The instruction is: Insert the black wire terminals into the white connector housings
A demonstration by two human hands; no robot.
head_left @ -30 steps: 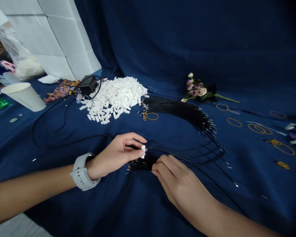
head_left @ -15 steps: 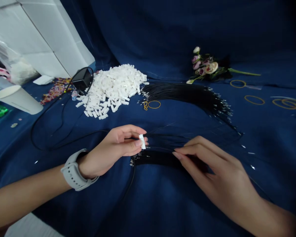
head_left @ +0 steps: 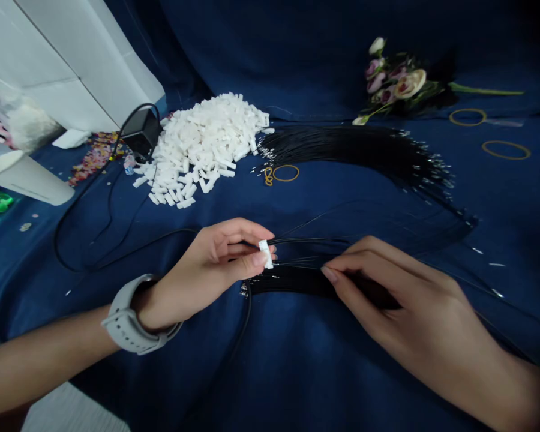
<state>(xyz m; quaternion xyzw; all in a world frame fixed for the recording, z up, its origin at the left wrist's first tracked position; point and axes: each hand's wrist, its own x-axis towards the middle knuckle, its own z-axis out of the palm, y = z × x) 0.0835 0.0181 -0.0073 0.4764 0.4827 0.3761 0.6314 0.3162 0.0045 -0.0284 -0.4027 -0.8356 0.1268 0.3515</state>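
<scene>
Pinching white connector [head_left: 267, 255], left hand [head_left: 207, 258], wires rightward, I judge for steadiness | right hand [head_left: 405, 294]: fingertips closed on thin black wire [head_left: 303, 266], seemingly for fine control | white connector pile [head_left: 211, 138] beyond, black wire bundle [head_left: 292, 282] just nearer me.

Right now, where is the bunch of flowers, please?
The bunch of flowers is at the upper right of the head view, on the blue cloth, just beyond the far bundle of black wires.
</scene>
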